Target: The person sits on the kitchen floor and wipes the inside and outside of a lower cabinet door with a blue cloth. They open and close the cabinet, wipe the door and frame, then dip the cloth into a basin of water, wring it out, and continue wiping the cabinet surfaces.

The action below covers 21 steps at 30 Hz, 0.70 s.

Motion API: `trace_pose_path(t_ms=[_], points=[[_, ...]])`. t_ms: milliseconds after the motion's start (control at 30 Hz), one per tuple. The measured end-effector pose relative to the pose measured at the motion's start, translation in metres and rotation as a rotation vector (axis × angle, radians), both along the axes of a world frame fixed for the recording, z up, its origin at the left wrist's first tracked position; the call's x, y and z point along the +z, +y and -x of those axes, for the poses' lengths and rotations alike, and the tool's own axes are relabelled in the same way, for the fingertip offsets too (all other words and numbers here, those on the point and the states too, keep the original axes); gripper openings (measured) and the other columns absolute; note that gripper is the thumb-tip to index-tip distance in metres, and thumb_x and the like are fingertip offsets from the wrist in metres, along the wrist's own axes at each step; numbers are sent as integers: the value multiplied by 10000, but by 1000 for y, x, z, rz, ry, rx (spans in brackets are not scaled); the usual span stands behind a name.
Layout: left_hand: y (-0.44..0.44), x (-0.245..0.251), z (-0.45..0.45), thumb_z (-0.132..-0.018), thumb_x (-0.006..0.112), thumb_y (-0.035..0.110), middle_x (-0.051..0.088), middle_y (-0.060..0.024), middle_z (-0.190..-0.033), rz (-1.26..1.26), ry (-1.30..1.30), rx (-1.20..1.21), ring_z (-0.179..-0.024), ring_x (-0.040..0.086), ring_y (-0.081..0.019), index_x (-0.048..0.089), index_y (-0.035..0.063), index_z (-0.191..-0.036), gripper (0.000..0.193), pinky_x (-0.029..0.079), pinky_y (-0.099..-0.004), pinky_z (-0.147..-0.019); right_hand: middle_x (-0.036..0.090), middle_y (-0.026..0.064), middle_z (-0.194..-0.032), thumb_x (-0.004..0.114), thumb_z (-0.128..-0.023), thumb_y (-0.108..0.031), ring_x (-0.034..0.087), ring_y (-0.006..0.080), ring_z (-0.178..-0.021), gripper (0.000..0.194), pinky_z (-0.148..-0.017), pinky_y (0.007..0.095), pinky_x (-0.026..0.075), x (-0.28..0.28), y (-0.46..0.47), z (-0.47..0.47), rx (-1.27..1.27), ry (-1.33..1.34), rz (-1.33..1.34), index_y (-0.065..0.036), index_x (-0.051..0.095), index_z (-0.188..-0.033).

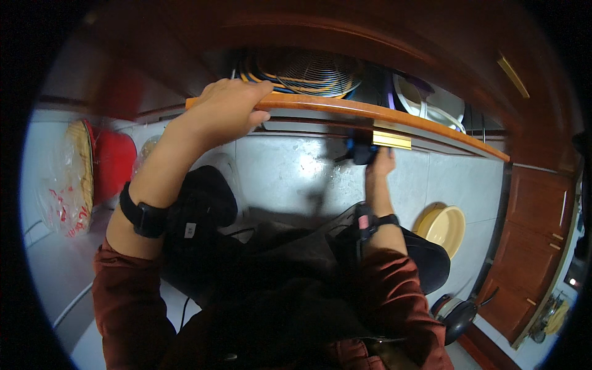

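Observation:
My left hand (226,104) grips the top edge of an open wooden drawer's front panel (314,102), with the thumb on the outer side. Low in front of that panel, my right hand (383,162) is closed around a black-and-blue tool (362,150), which is blurred and whose exact kind I cannot tell. It sits right beside the drawer's brass-coloured handle (392,139). Inside the drawer, a round wire rack (319,76) lies over orange-and-dark rimmed items, partly hidden by my left hand. Farther right in it is a pale container with a purple part (425,99).
A yellow plastic basin (444,229) stands on the tiled floor by my right knee. Behind it are a dark pan (459,319) and wooden cabinets (532,231). To the left are a red container (113,166) and a clear plastic bag (67,194). Cabinet panels rise above the drawer.

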State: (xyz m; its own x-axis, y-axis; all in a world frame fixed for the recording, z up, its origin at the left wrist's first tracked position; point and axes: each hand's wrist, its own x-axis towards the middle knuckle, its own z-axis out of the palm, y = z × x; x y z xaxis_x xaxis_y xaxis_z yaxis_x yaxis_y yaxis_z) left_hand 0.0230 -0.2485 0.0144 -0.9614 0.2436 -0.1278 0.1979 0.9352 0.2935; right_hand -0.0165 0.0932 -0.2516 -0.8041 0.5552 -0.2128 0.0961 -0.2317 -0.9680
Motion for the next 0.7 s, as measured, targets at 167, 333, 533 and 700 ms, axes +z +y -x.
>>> trace_pose_path(t_ms=[167,333,533,700], points=[[15,7,2,-802,643,229,599,-191,-968,37,61,-46,-863,579,-371,525,34,-1013,311,461,-447,-727,627,121,-908,573,-837,-130,601,210,-762,196,-655,347,519,2,38,15,-108,-61,247,26,581,-956],[54,2,10,-823,632,232,582,-197,-951,-125,181,-107,-874,570,-383,549,11,-1028,312,462,-408,-734,553,115,-888,563,-795,-190,525,224,-767,229,-680,382,479,-26,-90,-31,132,-320,520,-16,538,-942],[91,2,12,-724,692,68,569,-122,-835,-136,606,-288,-829,540,-298,597,31,-894,198,443,-350,-719,574,167,-1002,549,-801,-123,589,308,-897,253,-753,440,512,-38,-116,-20,59,-435,1096,9,532,-1016],[109,-17,14,-725,713,84,620,-125,-871,-219,280,-358,-816,599,-280,629,17,-878,186,482,-345,-715,547,93,-863,573,-772,-69,559,272,-773,174,-735,414,510,-83,-32,23,-245,-266,1081,-32,567,-942]])
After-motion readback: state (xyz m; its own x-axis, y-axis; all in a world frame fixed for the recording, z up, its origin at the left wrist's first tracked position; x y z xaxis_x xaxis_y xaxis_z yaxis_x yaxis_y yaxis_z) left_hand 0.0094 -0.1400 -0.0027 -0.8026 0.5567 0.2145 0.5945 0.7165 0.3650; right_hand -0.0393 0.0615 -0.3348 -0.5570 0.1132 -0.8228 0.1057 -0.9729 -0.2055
